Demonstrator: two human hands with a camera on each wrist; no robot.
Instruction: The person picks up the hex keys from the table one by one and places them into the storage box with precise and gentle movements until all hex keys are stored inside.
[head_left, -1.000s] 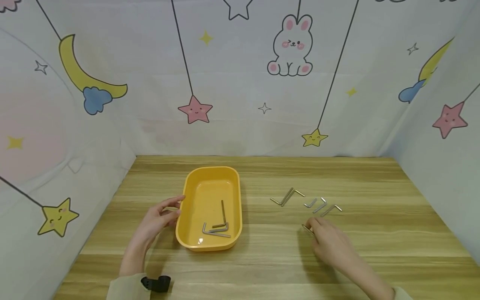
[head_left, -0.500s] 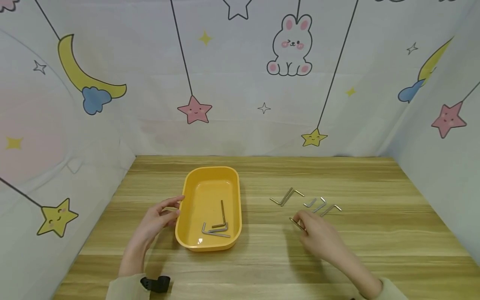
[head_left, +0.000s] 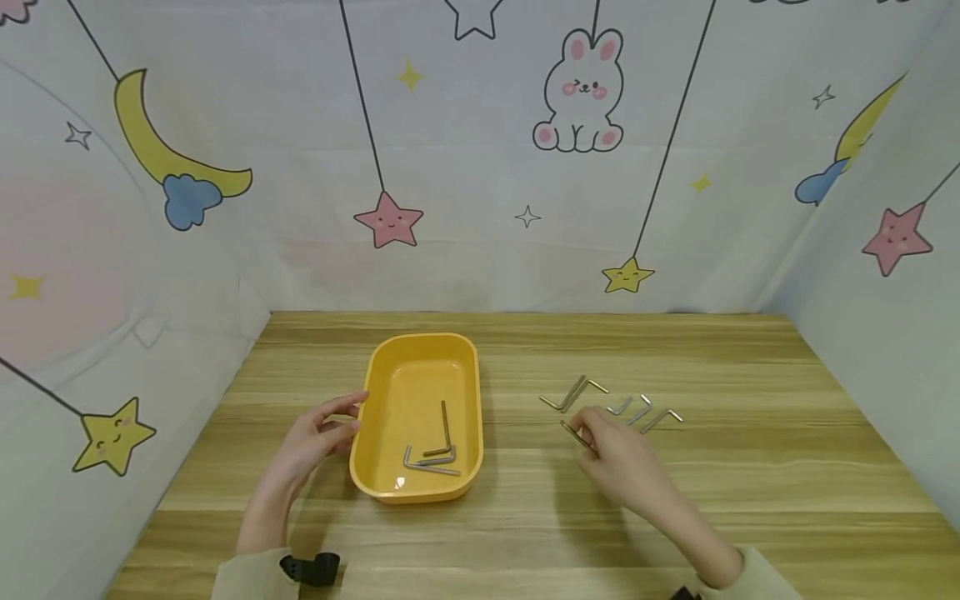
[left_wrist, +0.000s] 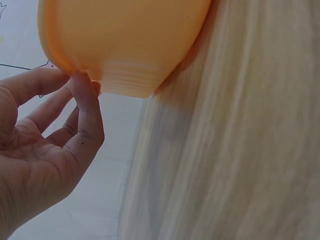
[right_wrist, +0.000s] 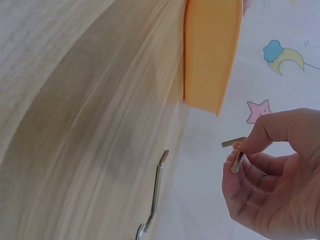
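A yellow plastic tray (head_left: 412,400) stands on the table, and my left hand (head_left: 311,442) holds its left rim with the fingertips and thumb. In the left wrist view the fingers (left_wrist: 85,107) meet at the tray's edge. My right hand (head_left: 622,462) pinches a brass-coloured hex key (head_left: 576,437) between thumb and fingers, above the table to the right of the tray. The key's bent end (right_wrist: 233,142) sticks out past the fingertips in the right wrist view. Inside the tray lie a brass-coloured hex key (head_left: 446,429) and two silver ones.
Behind the right hand, brass-coloured hex keys (head_left: 572,396) lie on the wooden table (head_left: 510,525). Several silver hex keys (head_left: 642,410) lie just right of them. A white cloth (head_left: 465,267) with printed stars, moons and a rabbit hangs around the table's back and sides.
My right hand has moved left towards the tray, carrying the brass-coloured hex key. My left hand and the tray have stayed in place.
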